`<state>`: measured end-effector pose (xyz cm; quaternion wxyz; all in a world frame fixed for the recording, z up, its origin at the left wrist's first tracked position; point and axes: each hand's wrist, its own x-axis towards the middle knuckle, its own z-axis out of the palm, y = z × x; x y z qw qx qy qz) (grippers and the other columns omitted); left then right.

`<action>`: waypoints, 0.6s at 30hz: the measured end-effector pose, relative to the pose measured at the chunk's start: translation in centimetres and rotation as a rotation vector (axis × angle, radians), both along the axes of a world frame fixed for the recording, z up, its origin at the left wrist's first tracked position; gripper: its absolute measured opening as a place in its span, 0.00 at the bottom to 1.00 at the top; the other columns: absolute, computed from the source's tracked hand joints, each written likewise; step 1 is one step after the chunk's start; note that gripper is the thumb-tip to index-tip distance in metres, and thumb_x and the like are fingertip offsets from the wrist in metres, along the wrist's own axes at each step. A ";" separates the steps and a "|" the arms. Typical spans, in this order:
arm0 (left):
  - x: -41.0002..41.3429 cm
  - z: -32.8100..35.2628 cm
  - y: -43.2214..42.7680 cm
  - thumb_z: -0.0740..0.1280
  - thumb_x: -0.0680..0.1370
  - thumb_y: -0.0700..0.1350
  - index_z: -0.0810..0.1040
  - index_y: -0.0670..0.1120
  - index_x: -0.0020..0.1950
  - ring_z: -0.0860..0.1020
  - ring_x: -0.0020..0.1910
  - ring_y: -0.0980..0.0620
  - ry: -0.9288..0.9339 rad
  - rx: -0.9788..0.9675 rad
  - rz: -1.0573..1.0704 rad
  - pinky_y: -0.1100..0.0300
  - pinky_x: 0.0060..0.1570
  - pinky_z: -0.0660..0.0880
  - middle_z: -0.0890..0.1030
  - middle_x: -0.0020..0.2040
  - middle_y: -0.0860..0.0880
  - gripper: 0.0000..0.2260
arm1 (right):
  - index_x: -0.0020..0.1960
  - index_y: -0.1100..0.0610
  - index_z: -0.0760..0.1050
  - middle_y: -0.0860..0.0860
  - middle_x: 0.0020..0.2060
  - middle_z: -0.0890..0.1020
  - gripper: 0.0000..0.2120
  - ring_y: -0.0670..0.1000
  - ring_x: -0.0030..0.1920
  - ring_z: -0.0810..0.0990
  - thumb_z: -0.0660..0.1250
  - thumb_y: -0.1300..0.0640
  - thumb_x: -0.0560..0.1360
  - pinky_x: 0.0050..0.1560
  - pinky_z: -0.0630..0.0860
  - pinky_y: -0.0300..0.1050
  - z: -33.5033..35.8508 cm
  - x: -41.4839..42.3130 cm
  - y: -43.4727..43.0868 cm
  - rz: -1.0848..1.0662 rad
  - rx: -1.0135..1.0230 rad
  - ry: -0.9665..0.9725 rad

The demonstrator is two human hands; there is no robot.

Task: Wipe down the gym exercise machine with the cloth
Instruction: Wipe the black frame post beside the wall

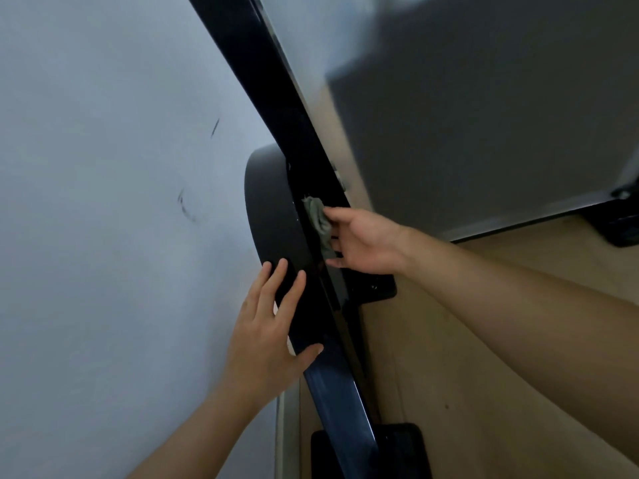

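Cloth (318, 221), grey-green and bunched into a narrow wad, lies pressed against the black bar (276, 98) of the gym machine, about halfway along the bar's visible length. The bar runs slantwise from the top of the view down to the bottom edge, glossy and dark.

The right hand (366, 242) reaches in from the bar's right side and holds the cloth to the bar, with the thumb laid along the upper part of the wad and the bent fingers closing on its lower end. Further down the bar, the left hand (266, 340) lies flat with its fingers straight and spread. The fingertips rest on a rounded dark cover (266, 209) that bulges out from the bar's left side, and the thumb reaches across onto the bar itself.

Left of the bar stands a pale wall (103, 236) with a few dark scuff marks (186, 209). Right of the bar is a tan floor (449, 340), and above that a large grey panel (484, 115), blurred, with a black foot (622, 229) at its far corner. At the bar's lower end sits a black base plate (404, 451).
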<state>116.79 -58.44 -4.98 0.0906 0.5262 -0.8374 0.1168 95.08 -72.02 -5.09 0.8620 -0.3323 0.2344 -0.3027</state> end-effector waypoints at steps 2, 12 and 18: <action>0.0 0.1 0.0 0.76 0.67 0.63 0.59 0.50 0.82 0.51 0.82 0.45 0.003 0.001 -0.001 0.47 0.76 0.61 0.55 0.83 0.47 0.49 | 0.51 0.43 0.80 0.43 0.42 0.83 0.15 0.42 0.42 0.82 0.55 0.47 0.84 0.52 0.72 0.46 -1.1 0.0 0.5 0.000 -0.012 0.008; -0.9 -0.4 0.4 0.77 0.65 0.65 0.59 0.47 0.82 0.52 0.82 0.43 0.014 0.008 0.047 0.44 0.75 0.61 0.55 0.82 0.43 0.51 | 0.62 0.45 0.79 0.50 0.54 0.83 0.12 0.52 0.58 0.80 0.61 0.54 0.83 0.58 0.79 0.54 -6.3 -1.0 4.4 0.080 -0.113 0.248; -0.8 -0.7 0.5 0.77 0.66 0.62 0.59 0.45 0.81 0.51 0.82 0.41 0.030 0.012 0.021 0.39 0.74 0.64 0.53 0.83 0.41 0.51 | 0.54 0.51 0.82 0.48 0.46 0.85 0.09 0.48 0.49 0.84 0.65 0.62 0.81 0.50 0.83 0.45 -9.5 -2.3 5.7 0.124 -0.204 0.362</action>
